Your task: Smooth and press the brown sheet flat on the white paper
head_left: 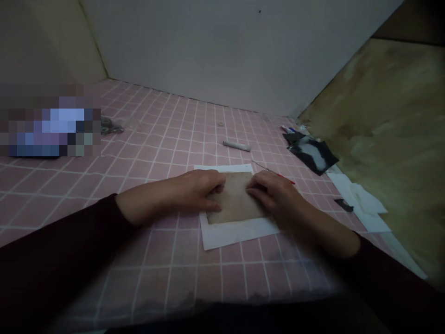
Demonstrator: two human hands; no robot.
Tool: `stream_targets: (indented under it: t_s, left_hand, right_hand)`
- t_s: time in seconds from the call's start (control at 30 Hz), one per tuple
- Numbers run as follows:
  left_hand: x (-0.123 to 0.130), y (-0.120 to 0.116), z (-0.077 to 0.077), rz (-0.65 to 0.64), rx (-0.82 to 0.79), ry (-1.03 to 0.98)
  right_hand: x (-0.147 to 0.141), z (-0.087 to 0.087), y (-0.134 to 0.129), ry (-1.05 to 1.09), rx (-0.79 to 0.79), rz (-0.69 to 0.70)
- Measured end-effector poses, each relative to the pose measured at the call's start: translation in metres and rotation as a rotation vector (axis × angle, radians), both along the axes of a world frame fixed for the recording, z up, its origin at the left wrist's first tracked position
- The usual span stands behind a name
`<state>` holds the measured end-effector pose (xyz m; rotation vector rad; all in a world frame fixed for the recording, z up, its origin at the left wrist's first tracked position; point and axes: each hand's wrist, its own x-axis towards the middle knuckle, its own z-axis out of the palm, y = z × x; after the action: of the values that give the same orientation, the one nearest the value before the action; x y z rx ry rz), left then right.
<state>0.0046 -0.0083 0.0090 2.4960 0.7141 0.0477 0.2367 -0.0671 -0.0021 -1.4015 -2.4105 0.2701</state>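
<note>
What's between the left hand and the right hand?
In the head view, a beige sheet on white paper lies between left hand and right hand.

The sheet (pixel 233 199) lies on paper (pixel 237 233), a cylinder (pixel 236 146) behind them.

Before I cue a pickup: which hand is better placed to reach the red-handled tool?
Probably the right hand: the red-handled tool lies just beyond it, while the left hand is farther off, across the tan sheet.
</note>
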Motion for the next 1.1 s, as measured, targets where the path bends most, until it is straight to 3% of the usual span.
stream_targets:
  t_s: [0.23,0.4,0.6,0.8,0.97,1.1]
  left_hand:
    - [-0.001,0.0,-0.001,-0.001,0.004,-0.031]
    - [-0.001,0.0,0.001,-0.008,0.001,-0.009]
    - [0.0,0.0,-0.001,0.018,0.023,-0.009]
    - [0.0,0.0,0.0,-0.008,0.008,-0.007]
    - [0.0,0.0,0.0,0.006,0.011,-0.02]
    - [0.0,0.0,0.001,0.001,0.006,-0.008]
  right_hand:
    - [-0.022,-0.002,0.003,0.056,0.018,0.1]
    - [-0.003,0.002,-0.001,0.057,-0.009,-0.015]
    - [-0.019,0.002,0.005,-0.022,0.011,0.144]
    - [-0.002,0.005,0.0,-0.042,0.004,0.021]
    - [-0.02,0.002,0.003,-0.027,-0.005,0.138]
    - [-0.01,0.004,0.001,0.015,-0.006,0.026]
